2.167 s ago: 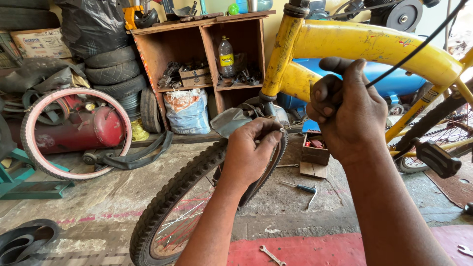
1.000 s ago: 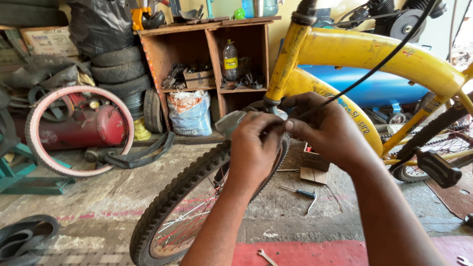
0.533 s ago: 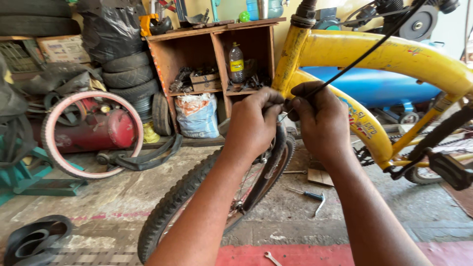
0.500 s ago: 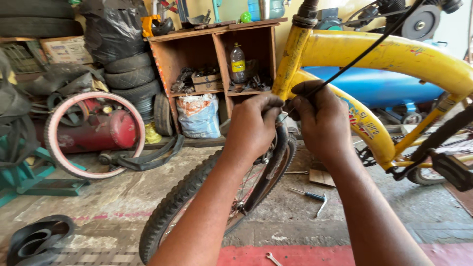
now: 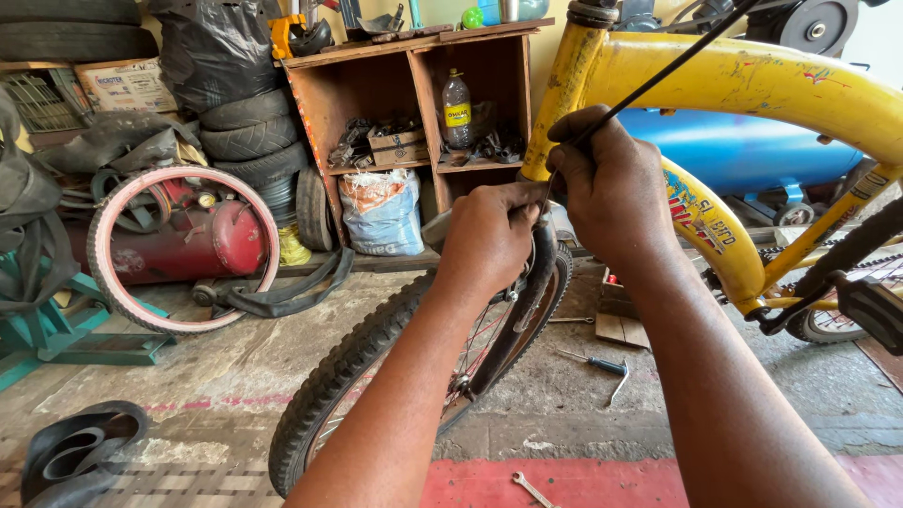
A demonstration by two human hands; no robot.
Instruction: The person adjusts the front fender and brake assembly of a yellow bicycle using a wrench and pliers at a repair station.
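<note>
Hands meeting at frame centre: I am watching right hand pinching the black cable, left hand curling shut beside it over the front tyre; its grasp I cannot tell.

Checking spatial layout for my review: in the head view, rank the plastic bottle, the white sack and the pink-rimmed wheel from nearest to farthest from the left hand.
From the left hand:
1. White sack, just left, under the shelf.
2. Plastic bottle, above, in the shelf's right compartment.
3. Pink-rimmed wheel, far left, against the red tank.
</note>
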